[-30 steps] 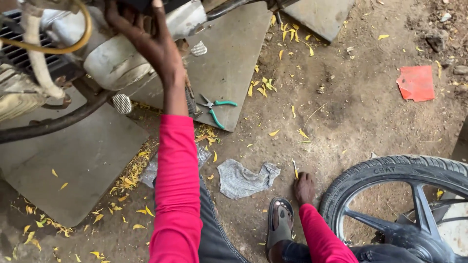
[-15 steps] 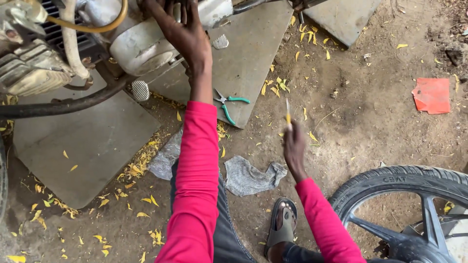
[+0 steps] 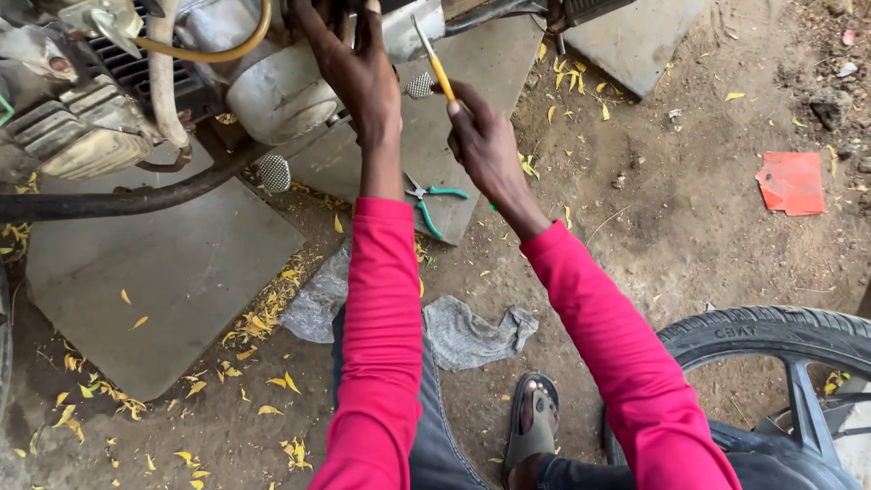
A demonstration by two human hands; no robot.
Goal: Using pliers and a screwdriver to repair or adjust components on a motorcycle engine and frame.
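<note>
The left hand (image 3: 358, 68) rests on the silver engine cover (image 3: 281, 91) of the motorbike, its fingers spread flat against the metal and gripping nothing; the right hand (image 3: 485, 136) has its fingers closed around a yellow screwdriver (image 3: 434, 62), which points up toward the engine; green pliers (image 3: 431, 201) lie on a grey slab (image 3: 481, 82) below; a grey rag (image 3: 472, 331) lies on the dirt near a black tyre (image 3: 771, 328).

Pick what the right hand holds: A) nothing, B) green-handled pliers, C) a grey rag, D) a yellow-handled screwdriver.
D: the right hand grips a yellow-handled screwdriver with its tip raised toward the engine, while the pliers and the rag lie on the ground.
</note>
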